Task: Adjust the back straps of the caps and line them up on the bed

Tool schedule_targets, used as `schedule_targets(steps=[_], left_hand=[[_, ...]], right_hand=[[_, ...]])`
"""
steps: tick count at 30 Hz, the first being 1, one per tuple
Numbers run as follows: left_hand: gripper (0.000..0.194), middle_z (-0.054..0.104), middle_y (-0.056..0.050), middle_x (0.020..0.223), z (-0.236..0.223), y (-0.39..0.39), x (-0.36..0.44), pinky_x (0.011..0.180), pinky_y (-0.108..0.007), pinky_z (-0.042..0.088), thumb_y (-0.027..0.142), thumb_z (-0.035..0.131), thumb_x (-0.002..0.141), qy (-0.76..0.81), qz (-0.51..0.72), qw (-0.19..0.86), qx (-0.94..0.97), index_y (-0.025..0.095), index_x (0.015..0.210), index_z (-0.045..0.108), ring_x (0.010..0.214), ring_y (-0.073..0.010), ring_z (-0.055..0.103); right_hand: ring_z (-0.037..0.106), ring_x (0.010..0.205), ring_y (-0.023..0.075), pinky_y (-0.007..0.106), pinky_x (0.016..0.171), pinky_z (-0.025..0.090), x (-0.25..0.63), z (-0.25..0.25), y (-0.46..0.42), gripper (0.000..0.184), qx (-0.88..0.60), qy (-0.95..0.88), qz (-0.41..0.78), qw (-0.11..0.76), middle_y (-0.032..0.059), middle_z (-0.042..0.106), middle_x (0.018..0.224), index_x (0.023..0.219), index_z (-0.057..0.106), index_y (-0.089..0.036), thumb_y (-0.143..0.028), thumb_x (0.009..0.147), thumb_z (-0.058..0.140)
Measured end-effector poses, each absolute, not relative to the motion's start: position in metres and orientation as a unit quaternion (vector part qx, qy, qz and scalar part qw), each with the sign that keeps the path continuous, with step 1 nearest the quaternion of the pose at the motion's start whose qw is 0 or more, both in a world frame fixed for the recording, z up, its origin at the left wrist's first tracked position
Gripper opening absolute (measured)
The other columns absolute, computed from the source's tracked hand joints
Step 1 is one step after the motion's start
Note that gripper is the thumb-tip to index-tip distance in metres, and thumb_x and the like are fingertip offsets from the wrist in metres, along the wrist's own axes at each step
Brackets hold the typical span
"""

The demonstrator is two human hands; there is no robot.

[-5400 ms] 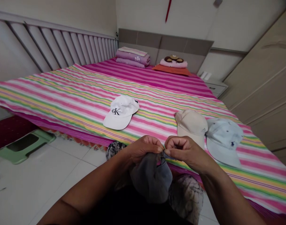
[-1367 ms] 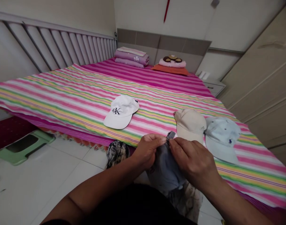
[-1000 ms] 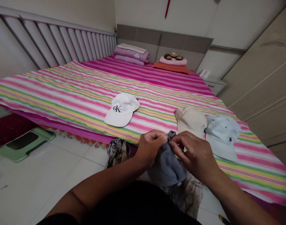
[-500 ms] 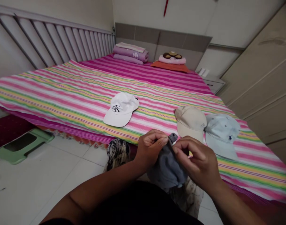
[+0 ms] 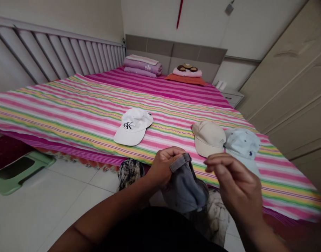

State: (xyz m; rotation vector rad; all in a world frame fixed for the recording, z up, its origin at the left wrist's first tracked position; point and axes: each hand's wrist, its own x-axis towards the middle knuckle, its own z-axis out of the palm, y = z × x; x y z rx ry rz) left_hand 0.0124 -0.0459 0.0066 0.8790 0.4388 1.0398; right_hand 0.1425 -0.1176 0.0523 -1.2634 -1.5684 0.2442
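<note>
My left hand [image 5: 165, 168] grips a grey-blue baseball cap [image 5: 185, 190] near its back strap [image 5: 179, 162], which stands out at the top of the cap. My right hand [image 5: 232, 180] is off the cap and raised to its right, holding nothing. Its fingers are loosely curled and it is nearest a beige cap [image 5: 207, 139] and a pale blue cap [image 5: 241, 144], which lie side by side on the striped bedsheet [image 5: 71, 112]. A white cap with a black CK logo [image 5: 132, 126] lies further left on the sheet.
A patterned cloth [image 5: 130, 171] and a green stool [image 5: 15, 175] are below the bed's near edge, on or beside the tiled floor [image 5: 57, 213]. Folded bedding [image 5: 141, 66] and a pillow [image 5: 187, 71] lie at the headboard. A grey railing [image 5: 57, 52] and a wardrobe [image 5: 286, 77] flank the bed.
My right hand has let go of the strap and moved right, away from the cap. The strap now shows more fully in my left hand, and the view has shifted slightly.
</note>
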Motion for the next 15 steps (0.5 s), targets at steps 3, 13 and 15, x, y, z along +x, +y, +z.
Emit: schedule_targets(steps=[3,13,15], left_hand=[[0.02,0.06,-0.004,0.065,0.012,-0.04,0.009,0.06,-0.025,0.044,0.028,0.07,0.062,0.153,0.391,0.821,0.386,0.011,0.07,0.063,0.056,-0.0105,0.054],[0.03,0.063,-0.008,0.065,0.028,-0.005,0.0,0.056,-0.024,0.043,0.039,0.065,0.064,0.146,0.203,0.866,0.434,0.009,0.067,0.066,0.056,-0.0136,0.057],[0.03,0.062,-0.007,0.063,0.028,-0.005,0.002,0.054,-0.024,0.042,0.04,0.066,0.063,0.157,0.179,0.864,0.443,0.01,0.067,0.065,0.055,-0.0129,0.056]], right_hand=[[0.058,0.078,0.0185,0.03,0.07,0.045,0.156,0.048,-0.103,0.024,-0.558,-0.632,0.238,0.483,0.0056,0.062,0.089,0.091,0.059,-0.02,-0.039,0.082,0.048],[0.034,0.04,0.0081,0.024,0.051,0.038,0.164,0.039,-0.087,0.031,-0.392,-0.431,0.616,0.53,-0.0081,0.034,0.039,0.054,0.044,-0.018,-0.036,0.072,0.062],[0.032,0.04,0.0081,0.024,0.05,0.037,0.163,0.04,-0.085,0.031,-0.385,-0.417,0.618,0.544,-0.0079,0.033,0.039,0.052,0.043,-0.019,-0.034,0.071,0.063]])
